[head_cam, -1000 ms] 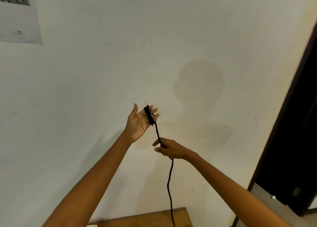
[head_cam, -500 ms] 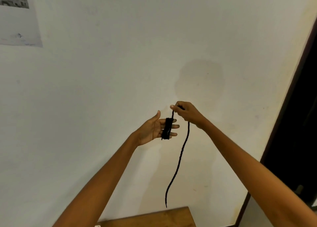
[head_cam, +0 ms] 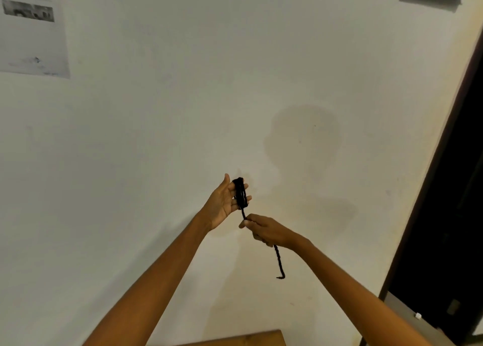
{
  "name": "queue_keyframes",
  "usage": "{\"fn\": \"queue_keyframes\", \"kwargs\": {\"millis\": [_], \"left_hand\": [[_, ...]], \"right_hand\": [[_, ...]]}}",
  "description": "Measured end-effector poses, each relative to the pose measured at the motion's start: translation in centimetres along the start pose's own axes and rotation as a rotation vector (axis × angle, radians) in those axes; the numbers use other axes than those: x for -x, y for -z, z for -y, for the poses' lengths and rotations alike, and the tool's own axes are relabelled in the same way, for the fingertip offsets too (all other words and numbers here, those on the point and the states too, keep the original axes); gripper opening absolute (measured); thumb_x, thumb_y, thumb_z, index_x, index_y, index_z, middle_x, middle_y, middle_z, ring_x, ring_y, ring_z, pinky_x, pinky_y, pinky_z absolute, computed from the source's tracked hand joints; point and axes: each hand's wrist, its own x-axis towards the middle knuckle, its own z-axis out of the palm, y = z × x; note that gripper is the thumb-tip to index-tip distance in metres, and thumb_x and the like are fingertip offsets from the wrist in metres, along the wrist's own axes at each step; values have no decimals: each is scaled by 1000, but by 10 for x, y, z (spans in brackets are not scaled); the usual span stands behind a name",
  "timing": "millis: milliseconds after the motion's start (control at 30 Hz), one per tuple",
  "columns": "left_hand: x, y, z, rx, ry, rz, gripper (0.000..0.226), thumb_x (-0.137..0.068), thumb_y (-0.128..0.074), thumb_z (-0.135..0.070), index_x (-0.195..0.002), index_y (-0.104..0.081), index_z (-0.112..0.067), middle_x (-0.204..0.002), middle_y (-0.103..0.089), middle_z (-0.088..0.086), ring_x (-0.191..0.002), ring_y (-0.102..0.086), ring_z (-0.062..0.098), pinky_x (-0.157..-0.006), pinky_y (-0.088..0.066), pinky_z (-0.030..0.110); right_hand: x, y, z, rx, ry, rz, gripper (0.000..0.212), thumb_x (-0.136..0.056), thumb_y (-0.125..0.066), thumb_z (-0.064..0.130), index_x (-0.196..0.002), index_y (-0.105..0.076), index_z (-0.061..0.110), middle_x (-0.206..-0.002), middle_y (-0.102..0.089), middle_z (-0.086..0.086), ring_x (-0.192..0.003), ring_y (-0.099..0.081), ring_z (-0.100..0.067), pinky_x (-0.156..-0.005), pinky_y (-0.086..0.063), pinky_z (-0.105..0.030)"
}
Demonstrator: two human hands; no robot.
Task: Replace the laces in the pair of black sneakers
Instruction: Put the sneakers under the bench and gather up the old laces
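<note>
Evidently the work was at a tidying stage and not a threading one. The left hand (head_cam: 225,202) was held up in front of the white plastered wall (head_cam: 183,110), palm turned toward the right, fingers straight and close together, thumb raised apart. Around those fingers sat a thick coil of the black braided shoelace (head_cam: 241,192), wound in several turns across their middle. From the bottom of the coil the lace ran down a short way to the right hand (head_cam: 264,230), which was just below the left and pinched the lace between thumb and curled fingers. Beyond that grip a short free tail hung below the wrist and ended in a small hook-like bend, touching nothing.

Judging from this, one lace was out of its shoe and nearly all wound up; only the short tail was left to wrap or tuck. Whether it was an old lace being put away or a new one could not be told. The pair of black sneakers was nowhere in view, so how many eyelets were emptied or relaced could not be judged.

A brown wooden tabletop edge (head_cam: 248,339) showed at the bottom, a printed paper sheet (head_cam: 31,34) hung upper left, and a dark door frame (head_cam: 444,189) stood at right.
</note>
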Motion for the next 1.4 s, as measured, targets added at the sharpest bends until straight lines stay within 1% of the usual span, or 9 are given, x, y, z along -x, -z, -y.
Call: {"fn": "queue_keyframes", "kwargs": {"millis": [133,300,533,733,800,967,1033,1167,1400], "left_hand": [[4,-3,5,-262,43,13,59,-97,-25,-51,-140,-39,-12,-133,-53,3,-114,-58,24,-94,-48,33],[17,-10,3,-286,122,122,56,-99,-20,-49,-138,-43,-17,-131,-57,5,-112,-61,29,-94,-50,35],[26,-18,-8,-177,153,267,56,-99,-14,-47,-127,-53,-19,-126,-62,4,-105,-64,31,-88,-52,34],[6,-15,-8,208,-66,53,41,-101,-30,-29,-131,-48,-9,-128,-59,11,-105,-62,35,-88,-54,38],[-3,-11,-3,220,-110,-58,41,-100,-34,-24,-136,-43,-7,-125,-58,10,-106,-60,34,-92,-49,40],[-9,-6,14,97,-91,-184,45,-101,-36,-23,-143,-32,-6,-128,-52,7,-107,-57,29,-94,-46,37],[-6,-1,21,-88,-30,-143,47,-101,-33,-30,-143,-31,-8,-136,-48,7,-115,-55,28,-93,-45,34],[7,-1,19,-302,65,87,45,-101,-27,-41,-135,-44,-17,-122,-60,4,-104,-63,24,-84,-52,26],[22,-8,1,-281,199,290,42,-100,-28,-38,-132,-46,-17,-115,-66,8,-97,-66,27,-89,-50,33]], "right_hand": [[0,18,20,160,147,-14,23,-98,-48,38,-107,-58,20,-72,-50,12,-56,-47,4,-54,-34,-8],[-11,64,42,159,196,-244,25,-94,-56,35,-72,-52,23,-64,-49,11,-52,-47,5,-51,-34,-9],[-23,79,24,-100,82,-350,28,-97,-49,38,-79,-49,16,-62,-43,4,-50,-34,-8,-44,-29,-18],[-25,26,-12,130,-18,-177,24,-103,-31,23,-100,-53,16,-72,-48,6,-61,-44,-11,-55,-37,-20],[-21,12,-16,177,0,-119,28,-104,-30,27,-108,-55,14,-72,-48,6,-66,-46,-14,-63,-36,-27],[-11,10,-4,272,141,-58,28,-101,-41,36,-110,-56,14,-66,-48,9,-58,-43,-5,-57,-32,-22],[-11,20,6,342,220,-84,21,-98,-49,35,-101,-58,16,-64,-48,12,-55,-43,-3,-55,-31,-20],[-15,49,26,252,278,-241,24,-91,-60,34,-72,-51,24,-60,-49,15,-52,-44,1,-53,-31,-14],[-31,56,20,72,213,-321,27,-95,-55,31,-76,-53,12,-68,-56,8,-57,-54,2,-59,-39,-13]]}}
